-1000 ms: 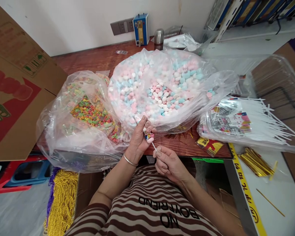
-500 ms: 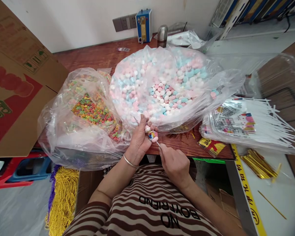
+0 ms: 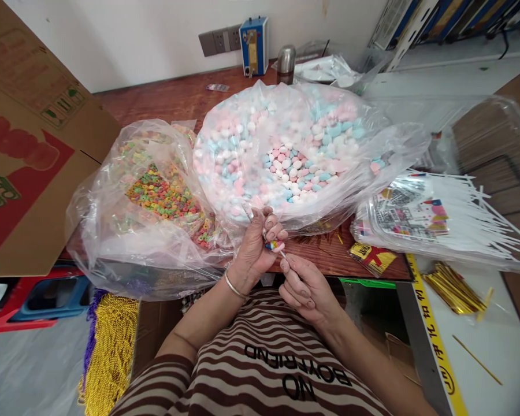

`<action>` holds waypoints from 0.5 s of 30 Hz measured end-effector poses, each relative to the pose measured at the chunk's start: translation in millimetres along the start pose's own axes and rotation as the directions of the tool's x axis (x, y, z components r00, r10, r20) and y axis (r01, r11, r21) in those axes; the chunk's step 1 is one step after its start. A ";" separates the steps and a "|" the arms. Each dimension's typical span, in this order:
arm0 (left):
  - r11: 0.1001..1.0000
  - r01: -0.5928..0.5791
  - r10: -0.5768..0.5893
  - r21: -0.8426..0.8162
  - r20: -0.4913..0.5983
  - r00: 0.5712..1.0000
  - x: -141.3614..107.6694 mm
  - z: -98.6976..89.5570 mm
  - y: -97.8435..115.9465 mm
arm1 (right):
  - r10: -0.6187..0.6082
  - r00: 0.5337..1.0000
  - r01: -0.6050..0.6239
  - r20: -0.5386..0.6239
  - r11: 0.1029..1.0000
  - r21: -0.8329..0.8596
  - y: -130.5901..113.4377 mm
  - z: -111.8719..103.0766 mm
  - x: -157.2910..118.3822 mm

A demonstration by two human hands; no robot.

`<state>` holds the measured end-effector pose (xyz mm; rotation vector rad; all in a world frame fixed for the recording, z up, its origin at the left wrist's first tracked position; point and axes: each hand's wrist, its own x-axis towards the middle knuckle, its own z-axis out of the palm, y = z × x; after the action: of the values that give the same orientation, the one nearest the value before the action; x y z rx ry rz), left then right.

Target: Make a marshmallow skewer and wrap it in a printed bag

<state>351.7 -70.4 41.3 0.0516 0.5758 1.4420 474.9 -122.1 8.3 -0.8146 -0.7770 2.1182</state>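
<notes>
My left hand (image 3: 255, 248) is closed around a small bundle of colourful candies (image 3: 273, 245), at the front edge of the table. Its curled fingers cover part of the bundle, and a clear wrapper end (image 3: 248, 211) sticks out past the thumb. From the lower end of the bundle comes a thin white stick (image 3: 283, 254), pinched by the thumb and fingers of my right hand (image 3: 303, 288). Just beyond my hands lies a big clear bag of pink, white and blue oval candies (image 3: 292, 170). Left of it, another clear bag holds small coloured rings (image 3: 162, 193).
A pack of white sticks (image 3: 481, 216) with printed wrappers (image 3: 416, 214) lies at the right. Near it are a gold packet (image 3: 372, 258) and gold twist ties (image 3: 457, 289). A cardboard box (image 3: 30, 144) stands left; a steel flask (image 3: 285, 63) and blue device (image 3: 254, 46) are behind.
My left fingers have curled further over the candy bundle, which has shifted slightly right. My right hand has turned, so its curled fingers now show beside the stick.
</notes>
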 end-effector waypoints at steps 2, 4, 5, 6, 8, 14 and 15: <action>0.999 -0.022 0.024 0.049 -0.051 0.998 -0.1 1.5 -7.6 | -0.168 0.982 0.138 -0.090 0.952 -0.272 3.9 0.3 2.7; 0.994 -0.055 0.067 0.098 -0.122 0.990 0.9 1.6 -12.6 | -0.437 0.893 0.256 -0.109 0.691 -0.676 7.5 -2.3 5.7; 0.991 -0.069 0.087 0.116 -0.161 0.983 1.5 1.2 -13.7 | -0.562 0.825 0.265 -0.062 0.481 -0.836 8.8 -4.7 7.1; 0.989 -0.076 0.100 0.127 -0.193 0.976 2.1 0.8 -13.7 | -0.655 0.755 0.245 0.013 0.264 -0.933 9.9 -7.5 8.3; 0.988 -0.077 0.106 0.134 -0.227 0.968 2.5 0.1 -11.1 | -0.740 0.649 0.184 0.176 -0.071 -0.980 10.9 -13.4 9.9; 0.989 -0.048 0.071 0.139 -0.166 0.984 5.4 -3.7 6.7 | -0.622 0.780 0.296 0.074 0.262 -0.918 5.1 -20.9 4.4; 0.990 -0.064 0.083 0.125 -0.155 0.984 6.8 -5.1 9.4 | -0.509 0.861 0.286 -0.004 0.490 -0.823 3.7 -20.2 2.6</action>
<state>341.1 -64.2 38.0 0.0528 0.7989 1.4908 486.9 -116.7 -7.6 -1.1775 -1.6589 1.1243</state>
